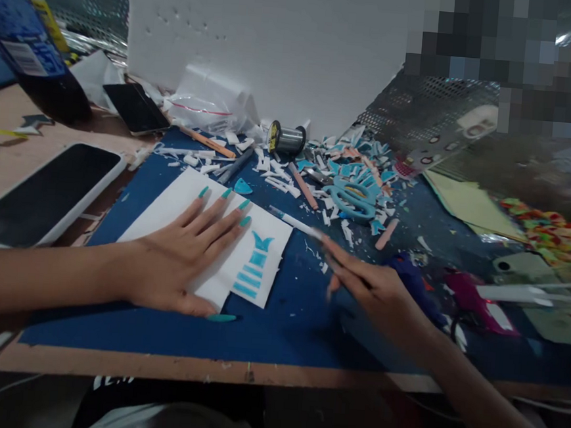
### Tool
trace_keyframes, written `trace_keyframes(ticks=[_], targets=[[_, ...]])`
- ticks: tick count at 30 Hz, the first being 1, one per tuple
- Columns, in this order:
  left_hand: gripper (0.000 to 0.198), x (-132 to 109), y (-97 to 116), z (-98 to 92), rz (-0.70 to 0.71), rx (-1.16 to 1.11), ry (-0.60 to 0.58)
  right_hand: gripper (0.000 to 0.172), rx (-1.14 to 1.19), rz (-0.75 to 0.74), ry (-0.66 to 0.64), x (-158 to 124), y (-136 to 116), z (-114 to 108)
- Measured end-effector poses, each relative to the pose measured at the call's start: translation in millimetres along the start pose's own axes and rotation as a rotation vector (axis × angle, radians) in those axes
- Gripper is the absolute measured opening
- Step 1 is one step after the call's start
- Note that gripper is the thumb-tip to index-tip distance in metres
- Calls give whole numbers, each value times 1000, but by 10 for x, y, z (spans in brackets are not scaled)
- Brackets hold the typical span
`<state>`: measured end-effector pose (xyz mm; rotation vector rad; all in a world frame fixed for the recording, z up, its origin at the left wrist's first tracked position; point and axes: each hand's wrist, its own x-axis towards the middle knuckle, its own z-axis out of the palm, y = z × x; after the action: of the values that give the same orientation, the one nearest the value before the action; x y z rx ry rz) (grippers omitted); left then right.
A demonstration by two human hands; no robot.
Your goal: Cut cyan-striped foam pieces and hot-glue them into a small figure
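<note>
My left hand point(191, 249) lies flat with its fingers stretched over a white foam-like sheet point(160, 207), on the blue mat. Turquoise shapes, a fishtail piece point(262, 241) above several bands point(248, 280), show on the sheet's right part, beside my fingers. To the right, my right hand point(366, 283) is closed around a slim white pen-shaped tool point(297, 225). The tool's thin tip points left, near the sheet's upper right corner. Motion blurs the fingers and the tool's rear part, so its exact kind cannot be made out. A small turquoise piece point(243, 186) sits above the sheet.
White and turquoise scraps point(281, 181) pile up at the back with blue-handled scissors point(353, 199) and a wire spool point(287, 138). A phone point(50, 192) and a dark bottle point(53, 83) stand left. Glue guns point(481, 302) lie right. A white board point(265, 34) rises behind.
</note>
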<state>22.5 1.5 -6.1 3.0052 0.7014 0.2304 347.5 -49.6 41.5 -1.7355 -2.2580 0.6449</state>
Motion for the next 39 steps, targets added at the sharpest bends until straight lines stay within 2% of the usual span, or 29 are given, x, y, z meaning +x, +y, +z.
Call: trace_keyframes(ticks=[2, 4, 6, 9, 13, 19, 22, 26, 30, 33, 35, 37, 39], targets=[[104, 4, 4, -7, -1, 3, 30, 56, 364, 212, 42, 108, -130, 91], [104, 7, 9, -16, -6, 6, 54, 62, 656, 347, 61, 242, -277, 181], [104, 8, 12, -22, -22, 8, 71, 60, 845, 393, 17, 369, -411, 255], [104, 11, 12, -15, -55, 5, 106, 52, 1018, 413, 92, 524, -547, 322], [104, 15, 14, 34, -91, 24, 201, 57, 1083, 390, 206, 712, -616, 332], [104, 25, 44, 61, -123, 105, 258, 49, 1160, 279, 110, 914, -558, 294], [107, 40, 58, 37, -149, 115, 227, 46, 1182, 228, 98, 935, -506, 296], [108, 46, 66, 7, -159, 116, 181, 47, 1214, 280, 53, 941, -497, 304], [108, 34, 68, -15, -150, 124, 181, 49, 1272, 281, 37, 954, -490, 324], [108, 27, 70, -18, -153, 118, 189, 44, 1298, 271, 25, 949, -450, 347], [108, 25, 74, -13, -156, 114, 192, 37, 1313, 267, -22, 937, -436, 355], [108, 25, 80, -7, -159, 115, 202, 31, 1313, 274, -124, 924, -447, 353], [108, 23, 83, -4, -162, 118, 220, 31, 1310, 295, -198, 913, -478, 345]])
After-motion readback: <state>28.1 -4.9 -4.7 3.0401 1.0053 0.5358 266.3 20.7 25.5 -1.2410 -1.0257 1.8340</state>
